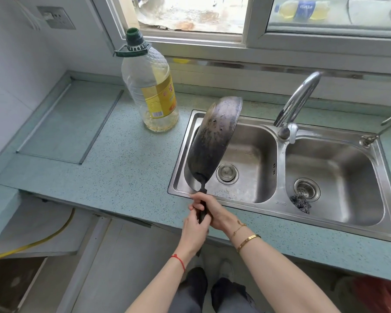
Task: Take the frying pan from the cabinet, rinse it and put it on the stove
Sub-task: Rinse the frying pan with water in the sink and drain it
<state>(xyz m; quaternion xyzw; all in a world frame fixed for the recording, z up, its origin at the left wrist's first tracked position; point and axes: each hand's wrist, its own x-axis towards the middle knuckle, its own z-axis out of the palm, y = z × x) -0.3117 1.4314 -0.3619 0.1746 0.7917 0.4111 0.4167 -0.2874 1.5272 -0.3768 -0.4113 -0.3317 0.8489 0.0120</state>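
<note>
A dark, worn frying pan (210, 141) stands tilted on its edge over the left basin of the steel double sink (280, 195), its blackened underside turned toward me. Both hands hold its black handle at the counter's front edge. My right hand (209, 210) grips the handle higher up, and my left hand (193, 231) wraps the handle's end just below. The curved chrome faucet (296, 105) stands behind the divider between the two basins; no water runs from it. No stove is in view.
A large, nearly empty oil bottle with a green cap (150, 86) stands on the speckled counter left of the sink. A steel scouring pad (300, 203) lies in the right basin. A recessed rectangular panel (66, 120) lies at the counter's left. A cabinet door (43, 233) hangs open below.
</note>
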